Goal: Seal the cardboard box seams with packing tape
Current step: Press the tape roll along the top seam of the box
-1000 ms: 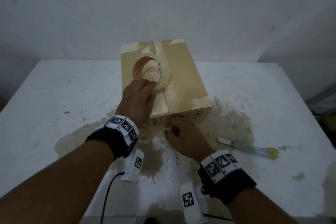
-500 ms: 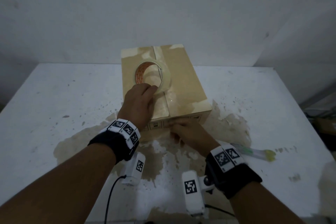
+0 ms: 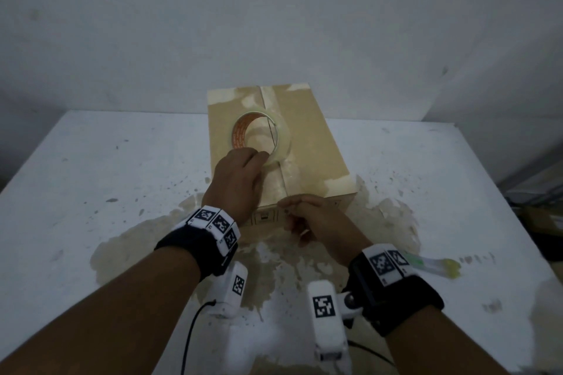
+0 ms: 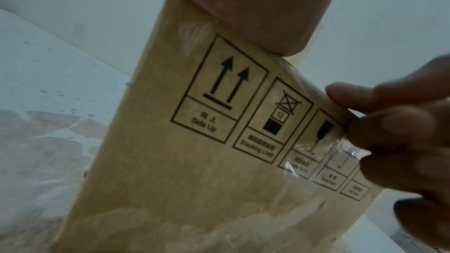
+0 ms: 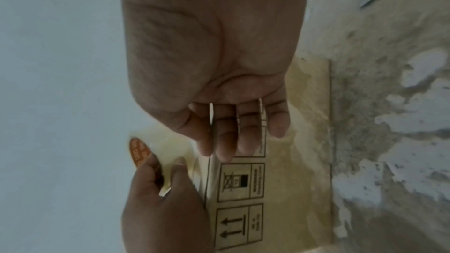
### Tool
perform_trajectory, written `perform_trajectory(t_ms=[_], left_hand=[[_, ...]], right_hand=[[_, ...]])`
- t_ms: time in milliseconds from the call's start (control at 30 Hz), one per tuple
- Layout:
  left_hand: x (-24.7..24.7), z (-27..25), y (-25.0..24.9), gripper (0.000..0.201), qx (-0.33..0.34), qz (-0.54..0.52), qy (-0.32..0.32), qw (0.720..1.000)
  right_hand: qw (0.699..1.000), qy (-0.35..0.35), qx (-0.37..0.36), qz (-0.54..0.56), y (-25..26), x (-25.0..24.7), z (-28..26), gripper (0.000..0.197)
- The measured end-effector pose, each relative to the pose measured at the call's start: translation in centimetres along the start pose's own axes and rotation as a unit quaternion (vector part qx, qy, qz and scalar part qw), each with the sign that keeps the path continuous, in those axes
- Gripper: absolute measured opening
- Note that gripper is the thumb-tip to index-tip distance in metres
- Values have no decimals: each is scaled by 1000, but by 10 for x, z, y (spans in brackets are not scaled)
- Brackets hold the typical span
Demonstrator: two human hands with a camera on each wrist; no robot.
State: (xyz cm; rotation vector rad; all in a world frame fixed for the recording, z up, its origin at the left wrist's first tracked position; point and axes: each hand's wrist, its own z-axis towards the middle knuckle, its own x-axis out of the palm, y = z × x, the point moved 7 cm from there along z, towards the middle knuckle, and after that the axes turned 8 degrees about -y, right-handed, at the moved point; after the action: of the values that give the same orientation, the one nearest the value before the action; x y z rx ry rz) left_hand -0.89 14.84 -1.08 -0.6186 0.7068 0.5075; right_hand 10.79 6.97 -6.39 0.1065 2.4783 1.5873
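A brown cardboard box [image 3: 310, 143] stands on the table with its centre seam running away from me. A clear tape roll [image 3: 260, 138] with an orange core stands on edge on the box top, over the seam. My left hand [image 3: 240, 173] grips the roll's near side. A strip of clear tape [image 3: 289, 175] runs from the roll to the near edge and down the printed front face [image 4: 219, 161]. There my right hand [image 3: 307, 218] presses the tape end [image 4: 350, 151] with thumb and fingers. The roll [image 5: 143, 153] also shows in the right wrist view.
A green and yellow utility knife [image 3: 432, 265] lies on the table to the right of my right wrist. The white table top [image 3: 100, 179] is worn bare in patches around the box. A plain wall rises just behind the box.
My left hand has rolled the tape farther along the seam, away from me. My right hand has moved up against the near front face of the box.
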Motion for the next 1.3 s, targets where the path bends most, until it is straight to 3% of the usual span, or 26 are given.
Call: perform_trajectory(t_ms=[167, 267, 367, 533, 767, 1067, 1300], left_hand=[[0, 0, 1, 30, -2, 0, 8, 1000], [0, 1, 1, 31, -1, -1, 9, 1000], [1, 0, 3, 31, -7, 1, 14, 1000], [0, 0, 2, 31, -10, -6, 15, 1000], [-4, 0, 1, 31, -44, -18, 22, 999], [-20, 1, 4, 27, -87, -26, 26, 996], [-36, -4, 2, 28, -124, -47, 18, 991]], right_hand=[[999, 10, 50, 2, -9, -2, 1, 22], [994, -31, 76, -77, -29, -15, -1, 22], [996, -67, 58, -8, -38, -27, -3, 25], [995, -42, 12, 87, -15, -21, 0, 33], [993, -68, 28, -93, -13, -22, -5, 26], [959, -114, -98, -239, 6, -45, -25, 34], [929, -151, -210, -266, 49, -43, -35, 24]])
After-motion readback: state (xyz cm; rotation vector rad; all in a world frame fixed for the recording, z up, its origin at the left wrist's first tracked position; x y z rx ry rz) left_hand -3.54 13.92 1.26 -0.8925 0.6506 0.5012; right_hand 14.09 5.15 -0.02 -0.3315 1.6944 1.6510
